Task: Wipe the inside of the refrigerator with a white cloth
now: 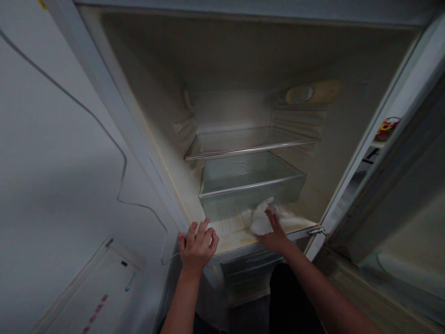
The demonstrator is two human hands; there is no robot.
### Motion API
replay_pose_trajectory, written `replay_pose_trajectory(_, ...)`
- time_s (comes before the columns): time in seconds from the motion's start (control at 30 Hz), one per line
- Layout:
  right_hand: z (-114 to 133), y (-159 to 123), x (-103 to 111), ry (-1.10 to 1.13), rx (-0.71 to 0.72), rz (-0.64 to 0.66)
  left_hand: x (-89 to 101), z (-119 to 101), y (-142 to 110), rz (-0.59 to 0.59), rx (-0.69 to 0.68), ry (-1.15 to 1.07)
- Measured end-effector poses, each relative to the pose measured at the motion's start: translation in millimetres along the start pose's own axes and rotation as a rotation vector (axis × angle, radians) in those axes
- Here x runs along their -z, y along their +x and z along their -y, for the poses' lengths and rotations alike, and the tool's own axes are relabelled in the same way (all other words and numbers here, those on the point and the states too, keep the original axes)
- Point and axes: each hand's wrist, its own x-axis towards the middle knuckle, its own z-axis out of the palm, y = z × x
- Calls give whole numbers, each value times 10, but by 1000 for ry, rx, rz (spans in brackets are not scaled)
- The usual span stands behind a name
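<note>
Right grip (274, 237) clenched round cloth (260, 221); looks light, limp from here, best held by wadded middle. Left grip (197, 247) loose, seemingly empty, at fridge edge (236, 253).

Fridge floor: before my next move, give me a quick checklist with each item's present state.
1. Cloth in the right hand: ok, bunched under the fingers.
2. Left hand free: ok, nothing visible in it.
3. Floor clean: not ok, yellowish-brown marks show.
4. Shelf in place: ok, spans the fridge above the drawer.
5. Cloth clear of drawer: cannot tell, they overlap in view.
6. Cord clear of left hand: cannot tell, it runs close by.
</note>
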Motion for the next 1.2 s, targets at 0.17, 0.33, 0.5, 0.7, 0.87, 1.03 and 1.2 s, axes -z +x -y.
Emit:
replay_pose_trajectory(0.17,1126,195,186,266,346,215,-18,25,-47,13,-10,-12)
replay_pose_trajectory(0.33,1594,225,280,354,472,152,-22,47,-95,29,-3,-37)
replay_pose_trajectory(0.5,1261,98,266,312,266,193,-15,44,-97,60,20,-78)
replay_pose_trajectory(0.7,290,-110,282,32,-92,76,-22,32,-75,33,27,-52)
replay_pose_trajectory(0.87,-581,-317,430,-209,-194,73,-7,14,-37,23,19,-10)
replay_pose_trajectory(1.03,-844,-417,496,-215,-163,239,-18,39,-72,25,8,-10)
replay_pose_trajectory(1.2,-744,-431,365,-200,-230,20,-28,59,-96,41,0,-38)
